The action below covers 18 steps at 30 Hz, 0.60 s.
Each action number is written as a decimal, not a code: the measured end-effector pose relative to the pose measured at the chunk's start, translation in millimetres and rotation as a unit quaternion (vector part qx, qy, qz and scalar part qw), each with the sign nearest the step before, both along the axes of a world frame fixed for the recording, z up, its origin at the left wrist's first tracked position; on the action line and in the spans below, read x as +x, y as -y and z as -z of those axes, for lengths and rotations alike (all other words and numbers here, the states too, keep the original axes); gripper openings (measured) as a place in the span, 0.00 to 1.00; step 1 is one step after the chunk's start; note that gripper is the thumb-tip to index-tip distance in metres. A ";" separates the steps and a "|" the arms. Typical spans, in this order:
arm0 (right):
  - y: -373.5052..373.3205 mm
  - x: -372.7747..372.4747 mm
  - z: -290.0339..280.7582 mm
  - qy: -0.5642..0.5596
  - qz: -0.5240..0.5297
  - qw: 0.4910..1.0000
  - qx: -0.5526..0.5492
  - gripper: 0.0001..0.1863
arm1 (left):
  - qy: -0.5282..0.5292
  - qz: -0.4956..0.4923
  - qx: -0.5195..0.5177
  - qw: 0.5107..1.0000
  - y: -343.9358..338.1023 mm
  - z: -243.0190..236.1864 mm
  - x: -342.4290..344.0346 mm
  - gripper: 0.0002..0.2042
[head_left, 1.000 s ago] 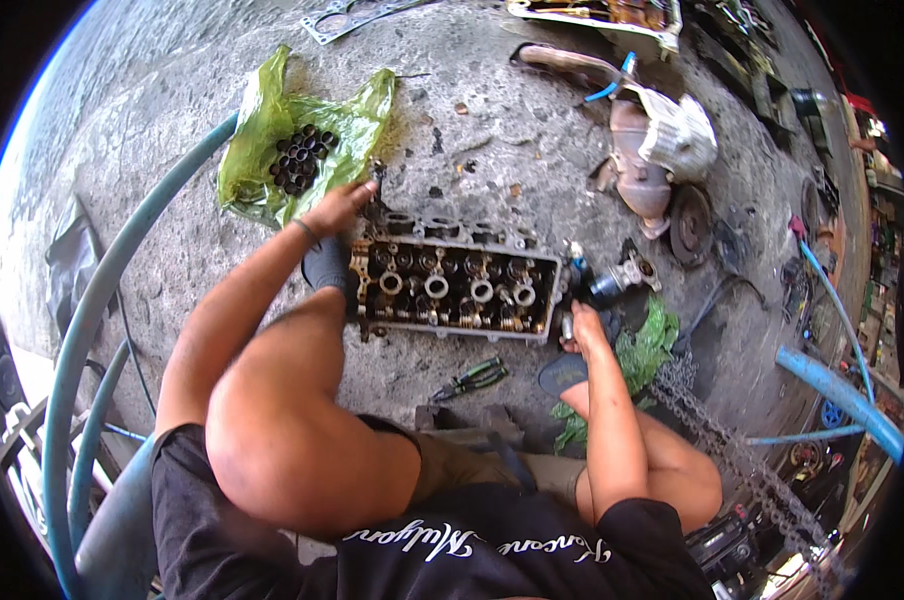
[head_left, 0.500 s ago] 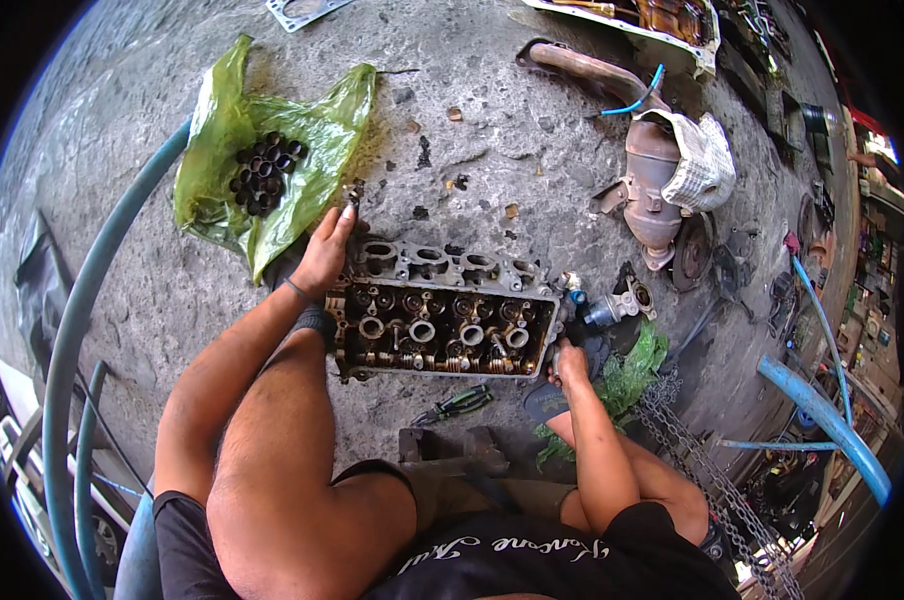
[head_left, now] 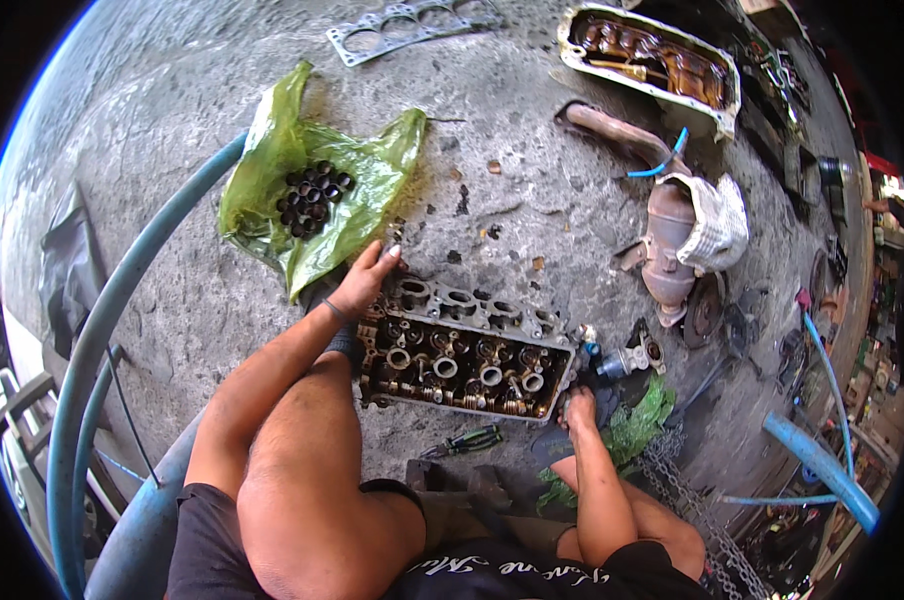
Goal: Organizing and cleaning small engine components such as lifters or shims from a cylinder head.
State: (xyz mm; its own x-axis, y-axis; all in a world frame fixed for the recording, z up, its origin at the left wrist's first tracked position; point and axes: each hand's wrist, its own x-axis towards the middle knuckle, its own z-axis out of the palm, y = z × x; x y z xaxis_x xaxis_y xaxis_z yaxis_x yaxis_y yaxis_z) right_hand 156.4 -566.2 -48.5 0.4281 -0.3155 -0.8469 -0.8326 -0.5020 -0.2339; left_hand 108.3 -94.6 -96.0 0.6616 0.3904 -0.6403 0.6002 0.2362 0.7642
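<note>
Bright daylight, pretty harsh, coming from upper left. Pale glare washing out concrete floor (head_left: pixel 172 110) up there. Short dark shadows tucked under cylinder head (head_left: pixel 462 360) and beside green plastic bag (head_left: pixel 322 200). Right side dimmer, cluttered bits murky, hard to make out. Heavy fisheye: blue hose (head_left: pixel 112 330) bowing along left rim, black vignette in corners. Centre sharp enough, edges soft and smeared. Colours slightly oversaturated, skin tones hot.

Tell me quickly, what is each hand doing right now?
Left hand: open, fingers spread, resting on the far left corner of the cylinder head.
Right hand: at the cylinder head's right end; whether it grips anything cannot be told.
</note>
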 end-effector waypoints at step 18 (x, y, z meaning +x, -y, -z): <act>-173.3 159.6 -107.3 0.140 -0.005 0.983 0.122 0.15 | 0.143 0.102 0.084 0.981 -192.1 -202.5 182.2 0.24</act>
